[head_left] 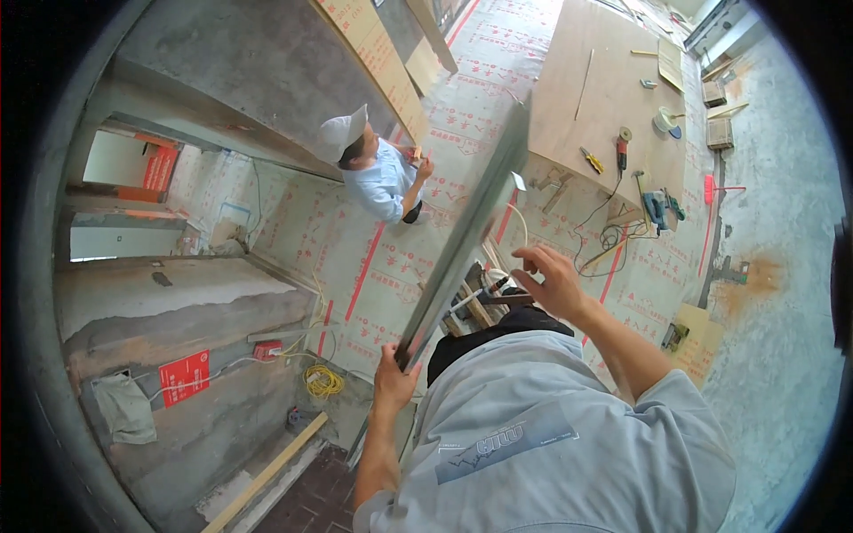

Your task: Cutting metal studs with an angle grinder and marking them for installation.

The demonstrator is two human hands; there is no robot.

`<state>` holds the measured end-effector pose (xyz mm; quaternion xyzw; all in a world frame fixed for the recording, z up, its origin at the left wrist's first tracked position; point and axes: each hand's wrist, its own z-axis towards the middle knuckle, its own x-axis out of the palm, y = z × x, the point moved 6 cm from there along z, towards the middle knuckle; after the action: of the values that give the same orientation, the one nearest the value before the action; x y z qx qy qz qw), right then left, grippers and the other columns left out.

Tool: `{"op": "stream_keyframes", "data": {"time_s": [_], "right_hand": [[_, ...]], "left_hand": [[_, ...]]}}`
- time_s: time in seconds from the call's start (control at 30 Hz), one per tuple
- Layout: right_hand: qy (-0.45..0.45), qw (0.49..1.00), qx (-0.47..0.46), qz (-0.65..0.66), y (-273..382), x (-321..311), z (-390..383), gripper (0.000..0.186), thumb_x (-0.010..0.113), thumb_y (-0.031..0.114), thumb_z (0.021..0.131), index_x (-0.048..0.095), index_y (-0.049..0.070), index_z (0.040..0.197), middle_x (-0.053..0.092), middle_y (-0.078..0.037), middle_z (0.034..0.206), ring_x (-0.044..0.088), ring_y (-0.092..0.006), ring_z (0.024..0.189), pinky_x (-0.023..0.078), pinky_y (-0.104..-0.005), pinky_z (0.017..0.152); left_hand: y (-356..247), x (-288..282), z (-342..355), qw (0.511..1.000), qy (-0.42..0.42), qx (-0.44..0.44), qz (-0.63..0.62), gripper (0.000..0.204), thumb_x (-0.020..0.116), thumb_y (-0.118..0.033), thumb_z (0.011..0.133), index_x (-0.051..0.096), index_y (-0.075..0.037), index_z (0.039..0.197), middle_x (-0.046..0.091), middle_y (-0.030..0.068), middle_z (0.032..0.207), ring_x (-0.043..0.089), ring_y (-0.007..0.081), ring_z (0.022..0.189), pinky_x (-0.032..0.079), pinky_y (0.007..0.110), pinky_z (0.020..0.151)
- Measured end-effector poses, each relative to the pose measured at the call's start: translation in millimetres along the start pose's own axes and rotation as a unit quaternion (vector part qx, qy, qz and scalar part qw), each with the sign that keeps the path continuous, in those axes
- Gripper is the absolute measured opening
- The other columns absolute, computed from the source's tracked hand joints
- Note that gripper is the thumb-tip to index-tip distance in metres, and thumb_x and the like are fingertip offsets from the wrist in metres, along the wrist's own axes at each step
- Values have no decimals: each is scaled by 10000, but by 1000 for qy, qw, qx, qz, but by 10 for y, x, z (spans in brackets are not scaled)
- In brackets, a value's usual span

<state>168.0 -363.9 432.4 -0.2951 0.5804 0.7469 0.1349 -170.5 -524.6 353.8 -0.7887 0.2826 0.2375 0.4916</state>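
A long grey metal channel slants in front of me, its near end low on the left and its far end close to the table's edge. My left hand is closed around the near end. To the right of the channel hovers my right hand, its fingers loosely bent and the thumb apart, with nothing visible in it. A small white tag shows beside the channel's upper part. Partly hidden under my hands, wood strips and tools lie near my waist.
A co-worker in a white cap stands left of the channel. On the wooden worktable are an angle grinder, pliers and a bucket. Cables trail onto the film-covered floor. A yellow cable coil lies at lower left.
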Motion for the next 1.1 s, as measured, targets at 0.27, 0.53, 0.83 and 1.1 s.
{"op": "stream_keyframes", "data": {"time_s": [0.27, 0.53, 0.83, 1.1], "right_hand": [[12, 933, 354, -68, -2476, -174, -1281, 311, 769, 231, 854, 696, 44, 1092, 700, -124, 843, 676, -259, 787, 539, -389, 730], [4, 826, 563, -10, -3526, -302, -2657, 315, 727, 252, 871, 692, -27, 1015, 688, -97, 737, 642, -189, 596, 526, -335, 554], [40, 856, 514, -31, -3466, 33, -2283, 374, 743, 341, 809, 741, 40, 1030, 754, -190, 908, 730, -311, 840, 572, -406, 791], [41, 869, 492, -31, -3314, 95, -1994, 384, 748, 359, 813, 740, 55, 1047, 740, -226, 996, 707, -368, 975, 555, -430, 876]], "left_hand": [[-92, -752, 6, 982, 50, 1, -180, 754, 746, -82, 826, 322, -32, 1447, 605, 104, 1074, 612, 184, 897, 522, 344, 819], [-42, -1062, 114, 993, 52, -9, -106, 678, 865, -164, 803, 503, -26, 1360, 564, 35, 1051, 556, 162, 911, 503, 326, 832], [-1070, -1563, 48, 952, 119, 47, -276, 512, 913, -91, 654, 598, -67, 1056, 649, 41, 803, 653, 171, 731, 532, 319, 701], [-379, -765, 435, 948, 73, -33, -308, 278, 806, -29, 849, 624, 41, 1047, 685, 101, 851, 681, 198, 675, 586, 354, 657]]}}
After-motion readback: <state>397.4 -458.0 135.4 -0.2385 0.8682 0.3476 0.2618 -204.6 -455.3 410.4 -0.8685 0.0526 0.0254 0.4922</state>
